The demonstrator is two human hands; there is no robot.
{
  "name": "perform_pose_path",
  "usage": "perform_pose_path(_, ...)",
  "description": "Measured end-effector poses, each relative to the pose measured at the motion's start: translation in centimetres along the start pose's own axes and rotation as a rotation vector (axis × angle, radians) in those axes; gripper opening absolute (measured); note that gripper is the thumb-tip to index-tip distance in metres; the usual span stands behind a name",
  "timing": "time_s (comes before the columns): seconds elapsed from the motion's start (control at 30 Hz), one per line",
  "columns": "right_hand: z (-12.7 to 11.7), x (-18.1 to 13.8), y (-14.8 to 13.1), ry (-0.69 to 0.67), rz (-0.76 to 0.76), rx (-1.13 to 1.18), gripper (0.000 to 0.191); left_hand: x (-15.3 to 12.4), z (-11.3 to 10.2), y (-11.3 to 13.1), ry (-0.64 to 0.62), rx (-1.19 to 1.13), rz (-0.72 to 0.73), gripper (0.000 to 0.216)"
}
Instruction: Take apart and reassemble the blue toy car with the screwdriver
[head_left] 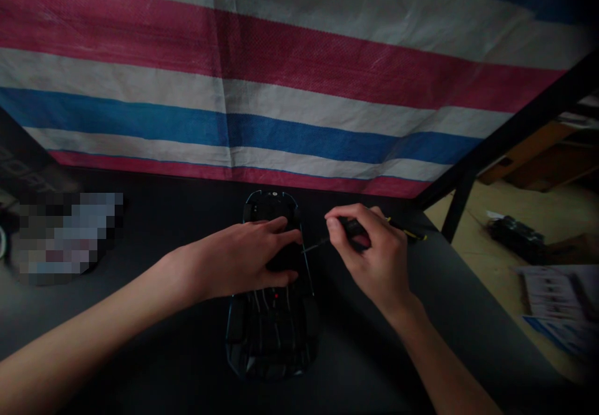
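A dark toy car (276, 321) lies upside down on the black table, its wheels and underside facing up. Across its middle rests my left hand (248, 253), fingers spread over the chassis with the thumb apart. My right hand (369, 246) is closed around the dark handle of a screwdriver (318, 244). The thin shaft points left, and its tip is at the car's right edge, close to my left fingertips. Whether the tip touches the car I cannot tell. A black and yellow tool end (412, 234) shows just behind my right hand.
A striped red, white and blue plastic sheet (281, 90) hangs behind the table (449, 315). On the left lies a blurred-out flat object (70, 234) beside a dark box (28, 171). Beyond the right edge, papers (556, 296) and a dark object (517, 237) are on the floor.
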State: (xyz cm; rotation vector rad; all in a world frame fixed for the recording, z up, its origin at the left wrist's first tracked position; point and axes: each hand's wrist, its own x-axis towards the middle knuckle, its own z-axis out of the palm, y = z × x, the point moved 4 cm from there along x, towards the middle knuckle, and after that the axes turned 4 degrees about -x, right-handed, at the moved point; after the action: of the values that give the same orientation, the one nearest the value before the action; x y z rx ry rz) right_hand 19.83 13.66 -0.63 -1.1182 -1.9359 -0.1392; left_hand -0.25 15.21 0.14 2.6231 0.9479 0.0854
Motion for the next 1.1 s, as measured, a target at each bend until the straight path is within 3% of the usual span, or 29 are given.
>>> perform_pose_path(0.2,0.8,0.0,0.6,-0.042,-0.029,0.111,0.034,0.6,1.0,1.1,0.117,0.193,-0.061,0.05)
perform_pose_path(0.37,1.3,0.1,0.8,-0.066,-0.048,0.2,0.035,0.7,1.6,2.5,0.174,0.266,-0.116,0.044)
perform_pose_path(0.53,2.0,0.3,2.5,-0.038,0.129,0.588,0.036,-0.1,2.3,2.1,0.248,0.224,-0.155,0.037)
perform_pose_path(0.73,2.4,0.6,3.8,-0.194,0.279,0.897,0.038,-0.4,2.6,1.9,0.269,0.185,-0.178,0.037)
perform_pose_path(0.83,2.3,0.8,4.4,-0.214,0.298,0.956,0.037,-0.5,2.5,2.1,0.287,0.171,-0.168,0.035)
perform_pose_path(1.0,2.5,0.9,7.1,-0.098,0.406,0.937,0.038,-0.6,2.4,2.4,0.293,0.155,-0.166,0.029)
perform_pose_path(1.1,3.7,0.0,8.9,-0.22,0.463,0.837,0.039,-0.3,2.3,2.7,0.277,0.143,-0.157,0.028)
